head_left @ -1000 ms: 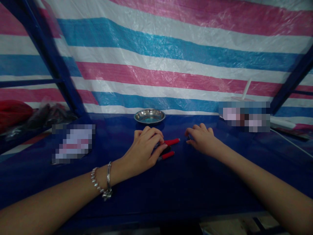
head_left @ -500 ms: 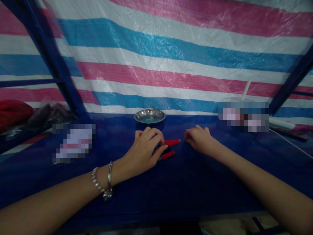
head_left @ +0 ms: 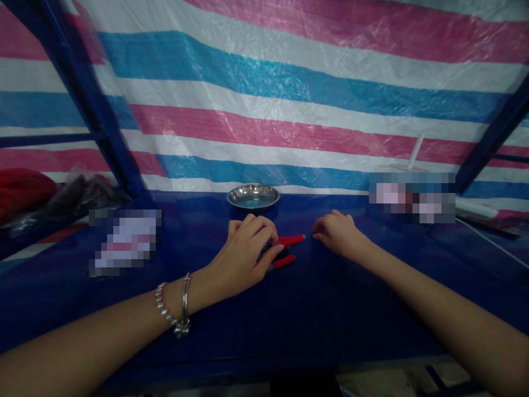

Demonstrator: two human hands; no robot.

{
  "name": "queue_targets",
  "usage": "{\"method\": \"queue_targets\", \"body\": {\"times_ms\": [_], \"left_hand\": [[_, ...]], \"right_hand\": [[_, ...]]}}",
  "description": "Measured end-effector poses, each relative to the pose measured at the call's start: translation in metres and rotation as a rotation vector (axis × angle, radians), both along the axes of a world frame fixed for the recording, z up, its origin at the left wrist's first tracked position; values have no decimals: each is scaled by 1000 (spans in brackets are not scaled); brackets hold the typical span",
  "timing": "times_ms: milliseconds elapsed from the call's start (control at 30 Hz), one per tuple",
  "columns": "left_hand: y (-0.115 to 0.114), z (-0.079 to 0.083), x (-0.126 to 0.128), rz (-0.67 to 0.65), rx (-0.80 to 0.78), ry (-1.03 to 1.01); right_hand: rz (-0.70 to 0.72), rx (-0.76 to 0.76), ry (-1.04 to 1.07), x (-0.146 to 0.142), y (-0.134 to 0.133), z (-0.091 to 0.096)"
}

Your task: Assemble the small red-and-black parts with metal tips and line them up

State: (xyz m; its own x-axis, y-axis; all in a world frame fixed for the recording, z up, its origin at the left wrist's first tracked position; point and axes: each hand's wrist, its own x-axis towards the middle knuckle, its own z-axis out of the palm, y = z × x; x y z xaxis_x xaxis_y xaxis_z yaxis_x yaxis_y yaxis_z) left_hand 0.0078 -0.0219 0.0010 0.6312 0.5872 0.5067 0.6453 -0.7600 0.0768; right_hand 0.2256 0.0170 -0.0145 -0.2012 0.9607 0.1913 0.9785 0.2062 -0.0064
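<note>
My left hand (head_left: 248, 248), with silver bracelets at the wrist, curls over a small group of pens at the middle of the table. Its thumb and fingertips close around a black pen (head_left: 284, 252), whose dark end pokes out beside the thumb. Two red-capped pens lie alongside: one red cap (head_left: 291, 240) sits just beyond the fingertips, the other red cap (head_left: 285, 262) nearer to me. The pens' other ends are hidden beneath the hand. To the right, my right hand (head_left: 336, 234) rests on the table, fingers loosely bent, a small gap by the thumb, holding nothing visible.
A shiny metal dish (head_left: 253, 197) stands behind my left hand, near the striped plastic sheet (head_left: 264, 127). A blurred-out packet (head_left: 128, 240) lies on the left of the blue table (head_left: 264, 331). Blurred items (head_left: 411, 198) and a white cable (head_left: 491, 242) are at the right.
My right hand's fingers have shifted slightly, and the gap between thumb and forefinger looks a little wider. My left hand and the pens look almost unchanged.
</note>
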Motion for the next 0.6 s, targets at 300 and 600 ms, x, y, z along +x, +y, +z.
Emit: {"method": "queue_targets", "body": {"times_ms": [300, 600], "left_hand": [[2, -2, -1, 26, 9, -31], [8, -3, -2, 122, -91, -106]], "right_hand": [[23, 79, 51, -2, -3, 0], [324, 113, 823, -13, -19, 18]]}}
